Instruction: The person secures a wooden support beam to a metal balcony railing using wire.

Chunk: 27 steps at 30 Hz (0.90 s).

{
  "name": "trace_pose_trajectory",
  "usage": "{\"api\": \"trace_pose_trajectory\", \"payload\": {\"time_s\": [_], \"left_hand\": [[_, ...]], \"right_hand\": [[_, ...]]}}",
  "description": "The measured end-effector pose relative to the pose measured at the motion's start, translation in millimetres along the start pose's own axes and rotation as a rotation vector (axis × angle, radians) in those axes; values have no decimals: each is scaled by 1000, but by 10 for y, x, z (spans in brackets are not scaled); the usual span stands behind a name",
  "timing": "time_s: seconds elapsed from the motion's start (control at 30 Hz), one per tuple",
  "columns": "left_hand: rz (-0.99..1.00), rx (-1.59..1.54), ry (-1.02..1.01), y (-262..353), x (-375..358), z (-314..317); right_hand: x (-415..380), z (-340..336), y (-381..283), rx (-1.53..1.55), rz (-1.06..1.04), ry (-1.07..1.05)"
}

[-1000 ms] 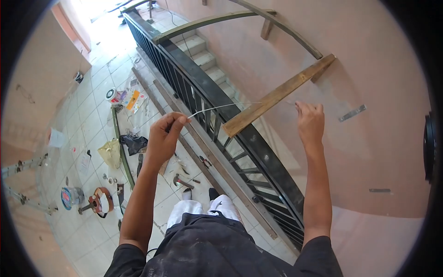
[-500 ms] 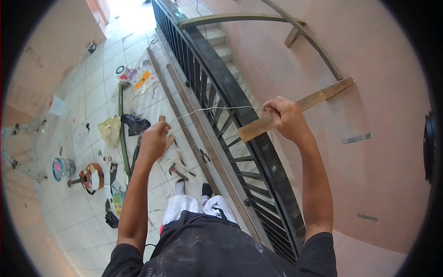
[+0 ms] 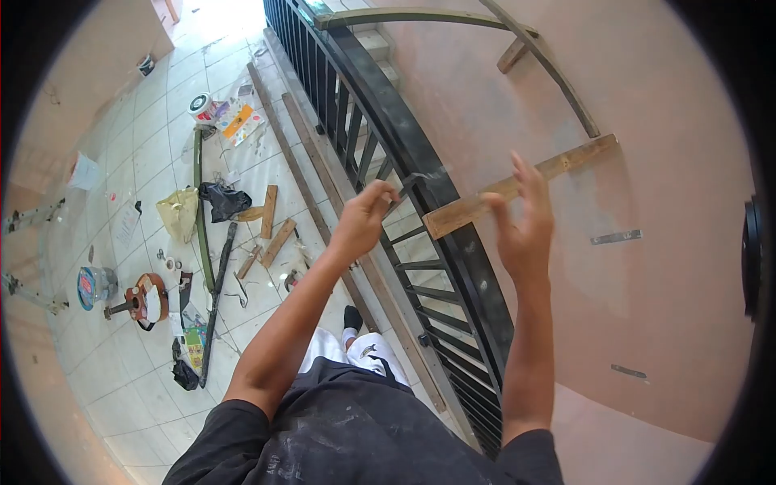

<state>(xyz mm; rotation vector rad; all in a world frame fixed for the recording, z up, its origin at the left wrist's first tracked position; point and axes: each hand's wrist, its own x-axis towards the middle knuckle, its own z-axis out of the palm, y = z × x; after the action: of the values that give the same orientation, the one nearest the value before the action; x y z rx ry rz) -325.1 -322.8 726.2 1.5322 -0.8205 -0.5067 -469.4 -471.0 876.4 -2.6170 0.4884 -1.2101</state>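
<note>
Pale, thin wire point(image 3: 427, 175) shows only as a blurred streak between the two hands, leading from the fingertips of the left hand point(image 3: 362, 226) across the black metal handrail point(image 3: 475, 276). That left hand is closed down to a pinch, thumb against fingers, and appears to have the wire's near end. Opposite it, the right hand point(image 3: 521, 222) is spread wide, thumb well apart from the raised fingers, with nothing visible in its grasp.

Half a second ago the wire ran stretched from one hand to the other; since then the right hand has let go and the left has come across towards the railing. I judge that the wire is now controlled from one end only, its far end loose. Motion blur hides exactly where that end lies, and whether it touches the rail I cannot tell.

Behind the right hand runs a wooden plank point(image 3: 462, 216), its near end over the handrail between the hands, its other end towards the wall. Down and to the left of the left hand, on the tiled floor point(image 3: 267, 311), are wood offcuts point(image 3: 269, 212), a black plastic bag point(image 3: 225, 202) and a small guitar point(image 3: 151, 299).
</note>
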Motion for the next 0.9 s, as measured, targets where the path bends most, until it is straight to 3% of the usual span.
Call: {"api": "trace_pose_trajectory", "payload": {"time_s": [0.07,0.13,0.2,0.4,0.47,0.5,0.53,0.6,0.77,0.9], "left_hand": [[-211,-293,37,-90,-11,-134],[-210,-373,22,-48,-21,-233],[-349,-568,38,-22,-11,-360],[-434,-761,58,-109,50,-677],[-414,-612,195,-49,81,-707],[-409,-626,225,8,112,-754],[-411,-621,212,66,146,-809],[-320,-563,276,208,192,-897],[-279,-563,299,317,238,-992],[-304,-649,338,258,169,-997]], "right_hand": [[-522,-103,60,372,537,-145],[-1201,103,99,330,687,-445],[-1824,308,-13,307,605,-600],[-2353,196,-423,154,829,-426],[-2263,-10,-522,34,746,-316],[-2169,-125,-488,-34,503,-433],[-2140,-122,-439,-35,514,-426],[-2112,-131,-369,-115,288,-300],[-2150,-107,-71,65,419,-168],[-1880,-323,215,-108,550,84]]}}
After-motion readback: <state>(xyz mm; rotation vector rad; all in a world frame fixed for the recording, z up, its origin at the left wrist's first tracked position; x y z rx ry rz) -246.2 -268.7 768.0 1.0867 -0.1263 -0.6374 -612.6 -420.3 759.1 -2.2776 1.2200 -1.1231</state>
